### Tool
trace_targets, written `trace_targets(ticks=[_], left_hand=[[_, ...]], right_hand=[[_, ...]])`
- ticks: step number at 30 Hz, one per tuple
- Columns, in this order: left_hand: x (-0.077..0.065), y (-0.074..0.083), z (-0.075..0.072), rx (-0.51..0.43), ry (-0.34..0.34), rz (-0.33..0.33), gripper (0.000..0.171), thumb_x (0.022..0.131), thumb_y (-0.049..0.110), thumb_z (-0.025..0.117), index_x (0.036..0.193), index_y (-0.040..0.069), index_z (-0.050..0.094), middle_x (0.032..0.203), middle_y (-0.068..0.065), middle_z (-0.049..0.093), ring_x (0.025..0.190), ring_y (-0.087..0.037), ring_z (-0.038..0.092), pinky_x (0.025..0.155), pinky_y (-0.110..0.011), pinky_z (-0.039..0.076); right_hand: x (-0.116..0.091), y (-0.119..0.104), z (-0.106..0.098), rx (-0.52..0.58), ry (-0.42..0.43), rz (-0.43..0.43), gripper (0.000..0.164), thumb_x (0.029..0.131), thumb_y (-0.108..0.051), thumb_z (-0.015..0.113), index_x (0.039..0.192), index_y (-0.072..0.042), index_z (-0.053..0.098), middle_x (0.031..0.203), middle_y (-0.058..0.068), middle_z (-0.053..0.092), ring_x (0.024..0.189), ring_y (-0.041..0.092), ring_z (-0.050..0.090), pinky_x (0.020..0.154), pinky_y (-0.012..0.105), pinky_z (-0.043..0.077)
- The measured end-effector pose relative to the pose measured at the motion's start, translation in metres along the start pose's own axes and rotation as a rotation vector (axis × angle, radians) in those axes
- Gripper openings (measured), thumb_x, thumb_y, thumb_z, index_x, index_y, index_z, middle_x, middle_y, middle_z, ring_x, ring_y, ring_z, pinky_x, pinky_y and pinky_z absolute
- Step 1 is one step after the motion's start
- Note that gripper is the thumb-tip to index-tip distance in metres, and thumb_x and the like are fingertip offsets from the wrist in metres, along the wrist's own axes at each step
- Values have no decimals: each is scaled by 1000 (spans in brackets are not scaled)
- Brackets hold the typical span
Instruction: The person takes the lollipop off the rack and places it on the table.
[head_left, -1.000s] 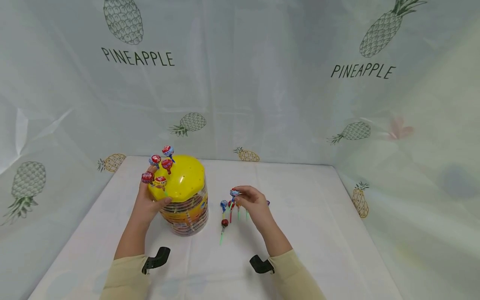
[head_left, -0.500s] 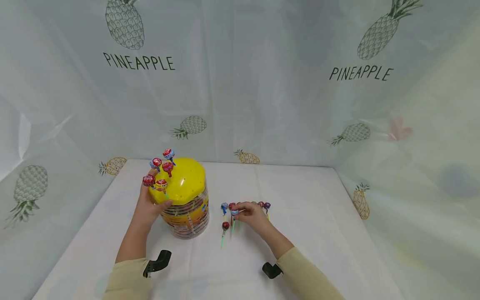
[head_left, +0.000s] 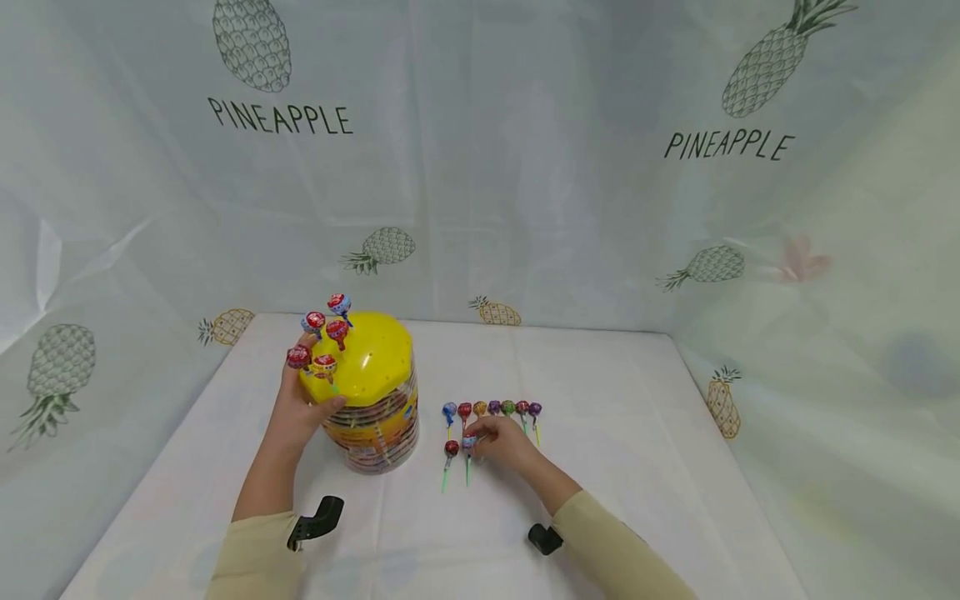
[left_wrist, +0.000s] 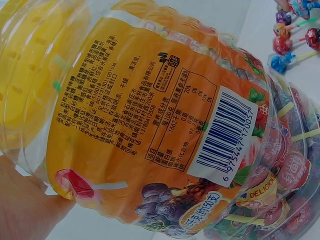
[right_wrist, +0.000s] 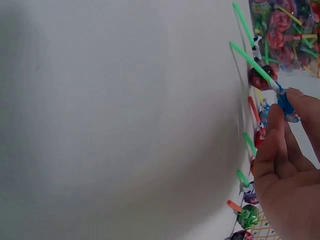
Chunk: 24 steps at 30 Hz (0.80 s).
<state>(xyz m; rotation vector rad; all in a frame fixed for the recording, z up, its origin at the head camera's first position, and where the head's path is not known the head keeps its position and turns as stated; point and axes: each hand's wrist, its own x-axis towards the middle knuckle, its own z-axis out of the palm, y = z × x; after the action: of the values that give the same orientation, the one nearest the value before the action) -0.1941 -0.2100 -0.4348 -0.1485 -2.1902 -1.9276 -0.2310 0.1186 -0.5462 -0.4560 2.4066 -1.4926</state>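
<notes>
A clear plastic candy jar [head_left: 378, 442] with a yellow lid [head_left: 382, 358] stands on the left of the table. My left hand [head_left: 302, 412] grips it at the lid's left side, thumb in front, the other fingers mostly hidden behind. Several wrapped lollipops [head_left: 337, 332] stick up from the lid's left part. In the left wrist view the jar's orange label [left_wrist: 125, 100] faces the camera, with more lollipops inside. My right hand [head_left: 510, 446] pinches a blue-wrapped lollipop [right_wrist: 284, 100] by its head, green stick pointing toward me, beside a dark red lollipop [head_left: 451, 448].
Behind my right hand lies a row of several lollipops, among them a blue one [head_left: 449, 409] at the left end and a purple one [head_left: 535, 409] at the right end. A white pineapple-print curtain [head_left: 540, 208] encloses the white table [head_left: 600, 400].
My right hand has carried the blue lollipop down toward me, from over the row to beside the dark red one. The left hand and jar have stayed in place.
</notes>
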Motion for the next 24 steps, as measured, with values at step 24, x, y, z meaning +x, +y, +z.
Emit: trace_targets(ticks=[24], left_hand=[[-1, 1, -1, 4, 2, -59, 93, 88, 5, 71, 154, 40, 16, 161, -5, 14, 146, -31, 13, 115, -51, 22]], right_hand=[[10, 8, 5, -654, 34, -245, 24, 70, -22, 89, 92, -20, 79, 90, -7, 56, 83, 11, 46, 74, 28, 42]])
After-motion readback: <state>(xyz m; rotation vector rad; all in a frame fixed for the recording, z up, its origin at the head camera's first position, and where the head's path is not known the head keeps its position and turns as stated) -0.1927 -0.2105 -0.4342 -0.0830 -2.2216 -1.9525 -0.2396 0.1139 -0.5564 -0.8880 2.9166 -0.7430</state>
